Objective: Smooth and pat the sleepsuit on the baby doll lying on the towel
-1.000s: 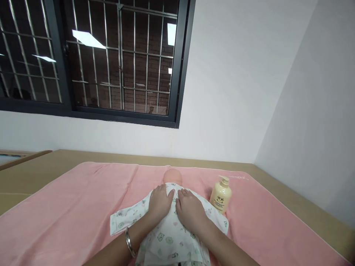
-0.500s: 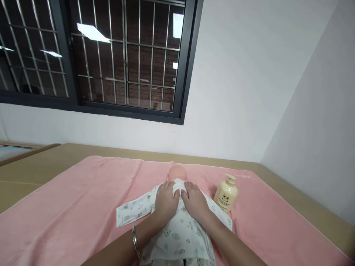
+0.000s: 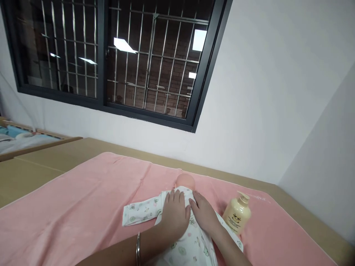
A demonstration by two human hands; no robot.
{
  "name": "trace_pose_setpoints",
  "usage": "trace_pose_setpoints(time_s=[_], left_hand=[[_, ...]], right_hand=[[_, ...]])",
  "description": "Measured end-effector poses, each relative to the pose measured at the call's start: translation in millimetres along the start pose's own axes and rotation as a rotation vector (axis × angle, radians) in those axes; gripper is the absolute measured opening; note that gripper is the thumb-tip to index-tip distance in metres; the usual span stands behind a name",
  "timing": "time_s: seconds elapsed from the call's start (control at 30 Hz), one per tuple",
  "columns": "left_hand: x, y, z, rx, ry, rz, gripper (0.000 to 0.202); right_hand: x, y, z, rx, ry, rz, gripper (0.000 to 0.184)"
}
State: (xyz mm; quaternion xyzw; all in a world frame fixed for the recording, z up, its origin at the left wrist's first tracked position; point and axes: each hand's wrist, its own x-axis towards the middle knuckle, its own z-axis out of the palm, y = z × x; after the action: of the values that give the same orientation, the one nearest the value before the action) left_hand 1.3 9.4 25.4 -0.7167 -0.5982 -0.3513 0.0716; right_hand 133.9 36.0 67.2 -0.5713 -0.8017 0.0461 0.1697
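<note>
A baby doll [image 3: 185,180] lies on the pink blanket [image 3: 91,207], its bald head pointing away from me. It wears a white long-sleeved top [image 3: 181,251] with small green and pink prints, one sleeve stretched out to the left. My left hand [image 3: 176,212] rests flat on the upper part of the top, fingers extended toward the head. Flat on the right side of the doll's upper body lies my right hand [image 3: 205,214], fingers also stretched out. A cream pump bottle [image 3: 237,216] stands right of my right hand, beside the other sleeve.
Tan table surface [image 3: 41,166] borders the blanket. Behind it rises a white wall [image 3: 249,92] with a dark-framed, barred window [image 3: 149,70]. At the far left is a wooden-edged crib or tray [image 3: 30,142] with blue and white cloth in it.
The view has turned left and tilted, so everything appears shifted right. My hands stay on the doll's upper body; the left hand now sits slightly nearer me than the right, its thumb lower.
</note>
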Motion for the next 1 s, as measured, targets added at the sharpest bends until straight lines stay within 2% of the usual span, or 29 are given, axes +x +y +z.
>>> trace_pose_setpoints(time_s=[0.1,0.23,0.3,0.5,0.57,0.6,0.7,0.77,0.87,1.0], left_hand=[[3.7,-1.5,-0.6,-0.086,-0.050,0.076,0.040],[21.4,-17.3,-4.2,-0.227,-0.125,-0.121,0.033],[24.5,-22.0,-3.4,-0.234,-0.113,-0.135,0.034],[4.5,-11.3,2.9,-0.232,0.065,0.123,0.034],[2.5,-11.1,2.7,-0.295,0.088,0.153,0.034],[3.7,-12.5,2.3,-0.324,0.085,0.126,0.034],[11.7,-18.9,1.2,-0.347,0.038,-0.076,0.034],[16.1,-21.5,1.0,-0.320,-0.016,-0.148,0.036],[17.0,-20.7,1.6,-0.292,-0.066,-0.130,0.037],[13.2,-17.7,2.8,-0.298,-0.062,-0.140,0.039]], right_hand=[[-3.7,-5.1,-0.4,-0.042,-0.019,0.017,0.051],[-22.0,-25.2,-0.1,-0.169,-0.027,0.017,0.050],[-25.0,-28.9,-1.7,-0.187,-0.020,0.015,0.048],[-5.9,-11.4,-8.4,0.005,-0.025,-0.010,0.045],[-6.8,-11.9,-7.3,-0.011,-0.027,-0.011,0.047],[-10.0,-14.7,-6.1,-0.044,-0.027,-0.004,0.048],[-22.9,-26.3,-3.0,-0.142,-0.029,-0.009,0.049],[-26.1,-29.3,-2.4,-0.136,-0.036,-0.032,0.050],[-16.9,-21.0,-1.4,-0.063,-0.050,-0.015,0.053],[-1.3,-4.5,3.2,-0.022,-0.062,0.040,0.058]])
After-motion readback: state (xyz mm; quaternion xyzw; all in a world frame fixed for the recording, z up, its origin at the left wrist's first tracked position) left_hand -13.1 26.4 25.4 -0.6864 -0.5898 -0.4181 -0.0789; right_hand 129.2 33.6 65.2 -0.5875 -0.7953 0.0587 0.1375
